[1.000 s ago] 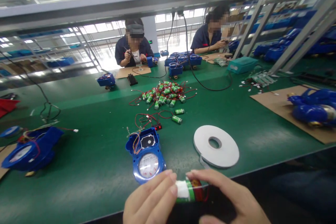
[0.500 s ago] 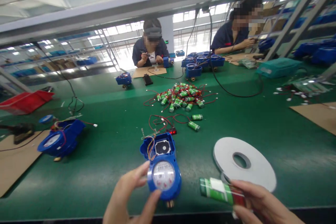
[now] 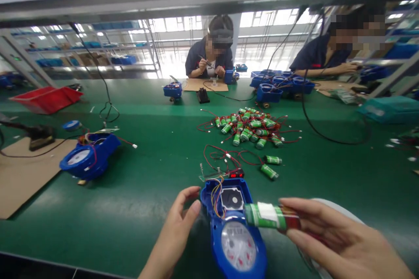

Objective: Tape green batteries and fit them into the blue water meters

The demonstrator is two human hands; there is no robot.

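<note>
A blue water meter (image 3: 240,244) lies before me, its upper compartment uncovered with thin coloured wires and a black square with a white border inside. My right hand (image 3: 330,235) grips a green battery (image 3: 265,215) by its dark red end, and a white pad sits on its side. The battery's green end hangs over the meter's right edge, near the compartment. To the left of the meter, my left hand (image 3: 183,218) has thumb and forefinger apart with nothing between them, close to the casing. A small red digital display (image 3: 236,173) lies just behind the meter.
A heap of green batteries (image 3: 252,126) with red leads lies mid-table. Behind my right hand, a white tape roll (image 3: 340,209) is partly hidden. Another meter (image 3: 90,157) and a red bin (image 3: 49,98) are at left. Two co-workers sit across the table.
My right hand has brought the battery left, over the meter's edge. My left hand has let go of the meter's dial and now sits beside the compartment. The camera view has shifted.
</note>
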